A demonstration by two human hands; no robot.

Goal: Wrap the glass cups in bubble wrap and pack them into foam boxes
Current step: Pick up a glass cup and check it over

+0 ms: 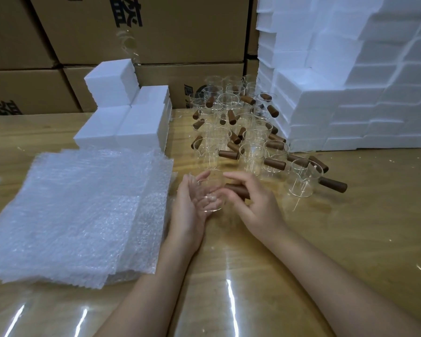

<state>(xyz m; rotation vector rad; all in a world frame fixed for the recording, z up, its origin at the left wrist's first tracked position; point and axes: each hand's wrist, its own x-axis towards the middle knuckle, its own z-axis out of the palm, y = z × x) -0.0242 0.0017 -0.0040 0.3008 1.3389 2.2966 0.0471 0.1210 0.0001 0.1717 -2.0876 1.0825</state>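
The left grip cradled a glass cup from its left side, palm turned inward and fingers curved around the clear wall. The right grip pinched the cup's brown wooden handle between thumb and fingertips. Both were thus closed on the same cup, which was held tilted just above the desk, not resting on it. Holding by the handle and supporting the body probably kept the thin glass steady while it was turned toward the wrapping.

A thick stack of bubble wrap sheets lay flat just to the left of the cup, close enough that a cup could be laid on the top sheet with a short move. The remaining cups stood crowded behind, upright, handles pointing every way. A few white foam boxes were stacked behind the wrap, apparently ready to take wrapped cups, and a much taller wall of foam rose at the right. Cardboard cartons lined the back.

The held cup was bare, so wrapping it had not yet started.
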